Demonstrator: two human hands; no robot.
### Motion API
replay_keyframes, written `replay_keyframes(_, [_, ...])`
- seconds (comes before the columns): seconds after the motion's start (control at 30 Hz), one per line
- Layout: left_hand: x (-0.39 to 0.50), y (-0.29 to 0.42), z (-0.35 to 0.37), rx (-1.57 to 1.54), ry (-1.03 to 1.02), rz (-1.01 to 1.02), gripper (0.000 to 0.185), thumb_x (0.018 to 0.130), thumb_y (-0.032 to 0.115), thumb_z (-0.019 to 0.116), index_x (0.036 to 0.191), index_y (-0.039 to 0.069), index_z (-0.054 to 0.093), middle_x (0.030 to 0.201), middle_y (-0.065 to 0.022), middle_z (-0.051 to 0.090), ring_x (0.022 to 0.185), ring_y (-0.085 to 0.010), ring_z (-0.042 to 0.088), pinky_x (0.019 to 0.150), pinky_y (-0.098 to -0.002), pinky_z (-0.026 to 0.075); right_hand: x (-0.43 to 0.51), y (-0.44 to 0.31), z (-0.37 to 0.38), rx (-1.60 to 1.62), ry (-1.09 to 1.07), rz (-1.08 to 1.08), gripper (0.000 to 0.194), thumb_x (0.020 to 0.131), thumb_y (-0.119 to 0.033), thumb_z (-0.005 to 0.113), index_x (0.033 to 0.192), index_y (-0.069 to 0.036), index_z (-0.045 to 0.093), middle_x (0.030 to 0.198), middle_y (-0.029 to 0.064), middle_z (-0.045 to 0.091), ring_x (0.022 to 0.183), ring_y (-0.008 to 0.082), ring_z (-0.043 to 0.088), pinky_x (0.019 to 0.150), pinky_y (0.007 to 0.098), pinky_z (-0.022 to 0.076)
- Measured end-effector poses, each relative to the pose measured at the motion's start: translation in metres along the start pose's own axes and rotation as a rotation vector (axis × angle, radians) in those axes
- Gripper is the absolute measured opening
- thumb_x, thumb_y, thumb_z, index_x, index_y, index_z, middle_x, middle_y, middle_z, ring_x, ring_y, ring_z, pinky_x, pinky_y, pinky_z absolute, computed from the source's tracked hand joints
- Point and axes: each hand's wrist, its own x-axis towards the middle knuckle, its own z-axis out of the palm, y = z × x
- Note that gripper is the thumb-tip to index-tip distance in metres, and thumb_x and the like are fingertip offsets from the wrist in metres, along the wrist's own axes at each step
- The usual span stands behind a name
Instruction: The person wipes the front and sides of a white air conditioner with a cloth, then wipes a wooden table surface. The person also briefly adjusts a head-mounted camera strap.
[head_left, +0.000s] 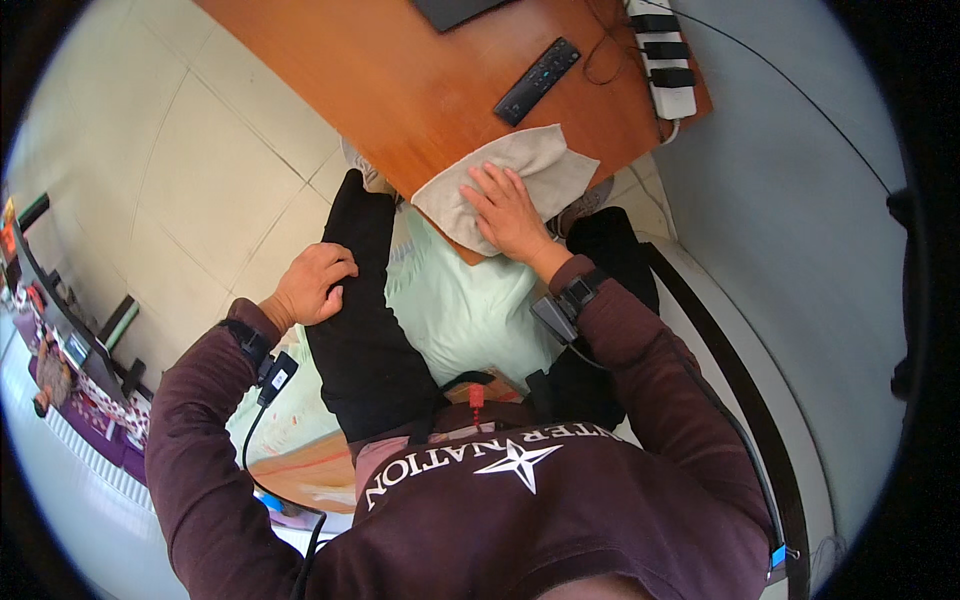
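Observation:
My right hand lies palm down on a light grey cloth, its fingers a little spread. The cloth is partly folded and covers the near corner of a wooden table, slightly overhanging the edges. Beyond it on the tabletop is a black remote control, set at a slant and apart from the cloth. On the black trousers over my left leg rests my left hand. It holds nothing; its fingers are loosely bent and the thumb stands apart.
A white power strip with several black plugs lies along the table's right edge, beside a blue-grey wall. Thin cables run near it. A dark flat object is cut off at the top. Another person appears far left.

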Motion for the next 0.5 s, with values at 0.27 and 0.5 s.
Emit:
replay_keyframes(0.27, [0.063, -0.009, -0.051, 0.579, -0.744, 0.270, 0.032, 0.075, 0.030, 0.058, 0.101, 0.011, 0.059, 0.094, -0.0107, 0.052, 0.093, -0.0266, 0.055, 0.079, -0.0399, 0.042, -0.020, 0.024, -0.004, -0.127, 0.038, -0.027, 0.059, 0.080, -0.027, 0.063, 0.135, -0.019, 0.042, 0.144, 0.0046, 0.032, 0.136, 0.0266, 0.022, 0.111, 0.0498, 0.0125])
replay_keyframes(0.5, [0.227, 0.024, 0.004, 0.023, 0.481, -0.206, 0.040, 0.077, 0.022, 0.069, 0.110, 0.004, 0.056, 0.107, -0.0147, 0.055, 0.099, -0.0332, 0.055, 0.084, -0.0405, 0.046, -0.038, 0.000, 0.028, -0.104, 0.110, 0.177, 0.058, 0.081, -0.028, 0.061, 0.134, -0.015, 0.041, 0.144, 0.0071, 0.030, 0.137, 0.0277, 0.021, 0.112, 0.0504, 0.0123])
